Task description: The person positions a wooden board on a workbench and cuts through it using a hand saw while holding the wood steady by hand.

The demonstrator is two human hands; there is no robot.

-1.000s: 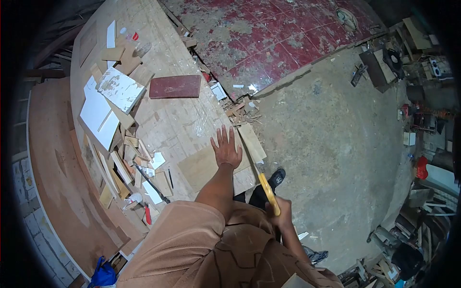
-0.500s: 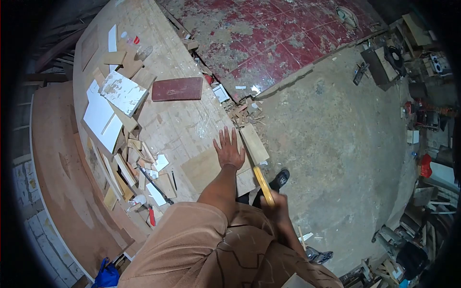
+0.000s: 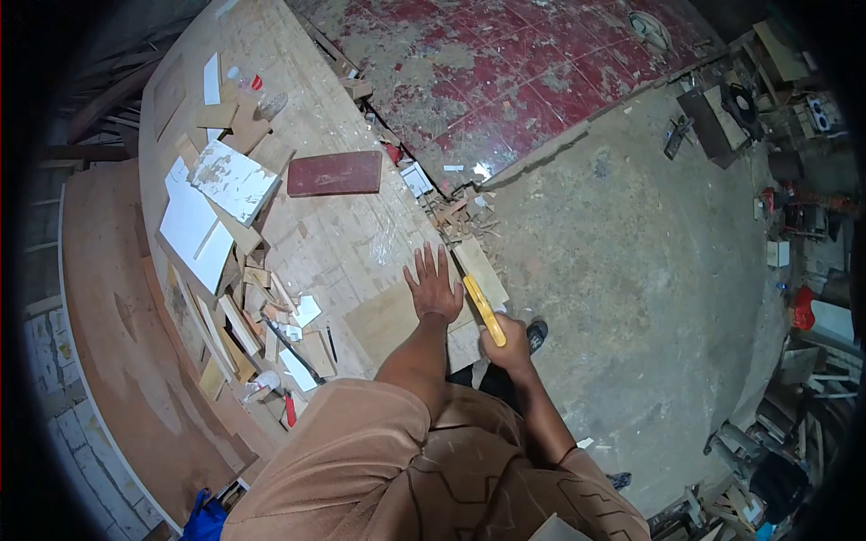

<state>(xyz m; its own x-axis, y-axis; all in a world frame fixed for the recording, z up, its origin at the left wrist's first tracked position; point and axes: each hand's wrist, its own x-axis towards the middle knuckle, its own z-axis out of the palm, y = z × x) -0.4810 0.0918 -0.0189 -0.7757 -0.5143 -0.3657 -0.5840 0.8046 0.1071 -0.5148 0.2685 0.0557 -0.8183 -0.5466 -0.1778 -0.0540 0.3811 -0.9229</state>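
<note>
My left hand (image 3: 433, 290) lies flat with fingers spread on a thin plywood sheet (image 3: 372, 326) at the right edge of the workbench. Just to its right, my right hand (image 3: 508, 344) is closed round the yellow handle of a handsaw (image 3: 485, 311). The saw points forward along the bench edge; its blade shows only as a thin dark line, seen nearly edge-on. A pale strip of board (image 3: 481, 270) sits beyond the edge, to the right of the blade. Where the teeth meet the wood is too small to make out.
On the workbench (image 3: 307, 243) lie a dark red block (image 3: 334, 173), white boards (image 3: 194, 236), several wood offcuts, a pencil (image 3: 331, 344) and a red-handled tool (image 3: 290, 408). Wood scraps (image 3: 465, 216) litter the floor by the bench edge. Machines and clutter line the right side.
My right hand has moved forward and up with the handsaw, from beside my body to near my left hand. My left hand stays flat in place.
</note>
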